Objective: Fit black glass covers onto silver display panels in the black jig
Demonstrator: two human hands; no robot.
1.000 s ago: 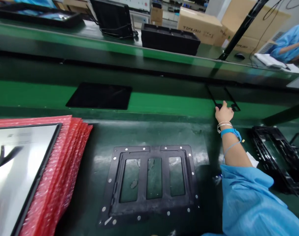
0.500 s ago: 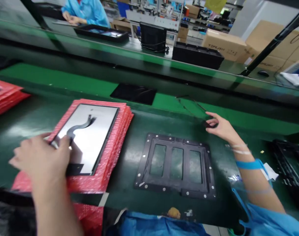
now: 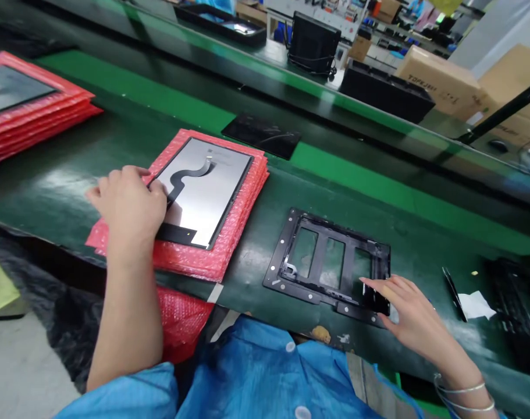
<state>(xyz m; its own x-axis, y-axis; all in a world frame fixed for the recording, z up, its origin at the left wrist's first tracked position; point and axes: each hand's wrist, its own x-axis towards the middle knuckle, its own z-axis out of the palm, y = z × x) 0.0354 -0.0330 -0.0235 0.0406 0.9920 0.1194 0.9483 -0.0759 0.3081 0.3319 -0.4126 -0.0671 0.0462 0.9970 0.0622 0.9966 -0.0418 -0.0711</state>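
Your right hand (image 3: pixel 411 311) has thumb and fingers closed on the right end of the black frame (image 3: pixel 380 301). A second ago it was at the worktop's (image 3: pixel 330 195) far edge; half a second ago, in the air. Now the frame is down over the windowed fixture (image 3: pixel 285 287), near the worktop's front edge. Can't tell if it's fully seated. Your left hand (image 3: pixel 131 201) is at the left edge of the display panel (image 3: pixel 223 201), same as half a second ago; can't tell if it's gripping. Panel lies on the red bubble-wrap stack (image 3: pixel 199 262), left of the fixture. Black sheet (image 3: pixel 262 135) unmoved, far edge.
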